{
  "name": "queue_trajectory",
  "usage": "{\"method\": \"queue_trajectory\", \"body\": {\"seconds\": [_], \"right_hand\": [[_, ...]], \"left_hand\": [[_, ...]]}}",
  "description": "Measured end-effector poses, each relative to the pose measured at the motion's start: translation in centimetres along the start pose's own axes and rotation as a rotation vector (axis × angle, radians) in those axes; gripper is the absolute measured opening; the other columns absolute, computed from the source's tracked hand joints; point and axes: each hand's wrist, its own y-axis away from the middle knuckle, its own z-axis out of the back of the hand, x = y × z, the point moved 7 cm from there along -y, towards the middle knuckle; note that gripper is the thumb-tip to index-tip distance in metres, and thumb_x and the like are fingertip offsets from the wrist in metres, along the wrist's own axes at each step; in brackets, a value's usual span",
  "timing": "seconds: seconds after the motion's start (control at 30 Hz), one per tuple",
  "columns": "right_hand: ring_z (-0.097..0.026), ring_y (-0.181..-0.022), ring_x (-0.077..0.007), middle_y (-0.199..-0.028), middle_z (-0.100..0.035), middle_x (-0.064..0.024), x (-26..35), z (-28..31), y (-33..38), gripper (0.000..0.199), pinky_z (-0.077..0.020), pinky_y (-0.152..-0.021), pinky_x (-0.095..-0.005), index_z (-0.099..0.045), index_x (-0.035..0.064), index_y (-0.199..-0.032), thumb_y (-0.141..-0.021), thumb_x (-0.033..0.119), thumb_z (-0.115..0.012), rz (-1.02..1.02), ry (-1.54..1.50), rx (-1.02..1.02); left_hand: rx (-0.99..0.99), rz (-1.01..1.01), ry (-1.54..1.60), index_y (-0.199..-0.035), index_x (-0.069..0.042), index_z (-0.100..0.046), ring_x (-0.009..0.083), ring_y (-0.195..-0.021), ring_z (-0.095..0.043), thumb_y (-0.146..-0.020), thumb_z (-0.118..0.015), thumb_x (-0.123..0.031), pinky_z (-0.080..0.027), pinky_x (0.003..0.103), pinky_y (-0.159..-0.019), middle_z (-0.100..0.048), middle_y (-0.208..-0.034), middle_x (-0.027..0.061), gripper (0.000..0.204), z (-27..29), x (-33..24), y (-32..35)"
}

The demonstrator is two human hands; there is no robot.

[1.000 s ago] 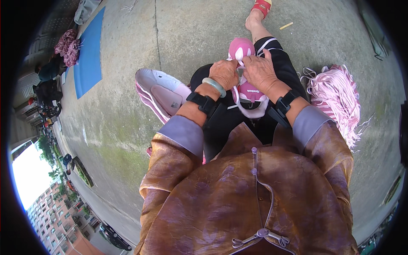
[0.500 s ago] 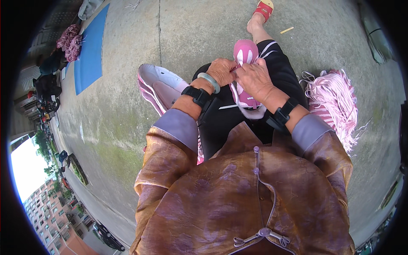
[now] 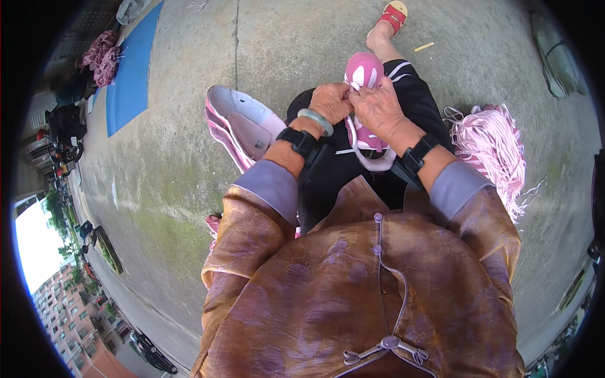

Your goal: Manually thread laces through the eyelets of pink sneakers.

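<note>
A pink and white shoe upper (image 3: 365, 64) is on my black-trousered lap, its toe away from me and its heel loop (image 3: 380, 165) toward me. My left hand (image 3: 330, 104) pinches its left side near the middle of the front. Close beside it, my right hand (image 3: 378, 110) is closed on the same part, fingertips almost meeting the left ones. A small white strip, perhaps a lace, shows at the fingertips, but the fingers hide most of it. Left of my lap rest nested shoe uppers (image 3: 242, 120) with pale linings.
A heap of pink and white laces (image 3: 491, 138) lies on the concrete to my right. My foot wears a red slipper (image 3: 395, 16). A blue mat (image 3: 133, 69) and a pink bundle (image 3: 101, 57) are far left. A small yellow stick (image 3: 424, 46) lies ahead.
The shoe upper has tilted and its toe has moved slightly away from me. Its heel loop now stands more open. Both hands have shifted a little along with it.
</note>
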Motion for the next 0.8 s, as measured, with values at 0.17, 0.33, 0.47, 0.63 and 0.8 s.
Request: {"method": "queue_trajectory", "body": {"seconds": [0.17,0.33,0.47,0.63,0.8], "right_hand": [[-0.053,-0.054,-0.0204,-0.059,-0.052,-0.0052,0.0,4.5,3.0,0.011,-0.0358,-0.072,-0.0363,-0.050,0.0099,-0.063,-0.071,0.011,-0.057,0.133,-0.202,-0.185],[-0.043,-0.048,-0.0204,-0.053,-0.041,-0.0072,-8.4,6.2,15.1,0.022,-0.0375,-0.061,-0.0329,-0.047,0.0055,-0.060,-0.077,0.015,-0.059,-0.467,-0.498,-0.020],[-0.039,-0.055,-0.0112,-0.056,-0.047,-0.0059,-19.6,8.5,36.9,0.018,-0.0343,-0.051,-0.0301,-0.052,-0.0029,-0.067,-0.077,0.011,-0.057,-1.132,-0.402,-0.147],[-0.041,-0.049,-0.0183,-0.055,-0.050,-0.0116,-21.6,7.7,47.6,0.029,-0.0367,-0.051,-0.0353,-0.056,0.0002,-0.066,-0.072,0.028,-0.063,-1.192,-0.193,0.221],[-0.053,-0.087,-0.0329,-0.091,-0.056,-0.0168,-15.5,5.9,26.7,0.036,-0.0386,-0.079,-0.0411,-0.058,0.0030,-0.094,-0.068,0.028,-0.061,-0.619,-0.028,0.247]], "left_hand": [[-0.213,0.199,-0.015,-0.110,-0.008,-0.046,0.0311,-0.069,-0.060,-0.064,-0.063,-0.018,-0.047,0.036,-0.067,-0.060,-0.066,0.0138,0.050,0.1,1.6,0.9],[-0.220,0.165,-0.062,-0.113,-0.009,-0.042,0.0348,-0.081,-0.057,-0.065,-0.060,-0.014,-0.047,0.039,-0.073,-0.055,-0.093,0.0172,0.051,1.4,-1.5,1.9],[-0.209,-0.047,-0.137,-0.111,-0.011,-0.044,0.0361,-0.090,-0.055,-0.064,-0.057,-0.008,-0.046,0.041,-0.075,-0.043,-0.114,0.0186,0.049,1.1,-3.1,1.3],[-0.207,0.005,-0.039,-0.103,-0.010,-0.047,0.0363,-0.092,-0.053,-0.062,-0.058,-0.004,-0.045,0.040,-0.076,-0.044,-0.112,0.0174,0.043,0.1,-2.5,0.7],[-0.233,0.155,-0.014,-0.089,-0.003,-0.051,0.0359,-0.088,-0.053,-0.060,-0.059,-0.002,-0.045,0.038,-0.075,-0.049,-0.103,0.0180,0.030,0.5,-0.7,1.1]]}}
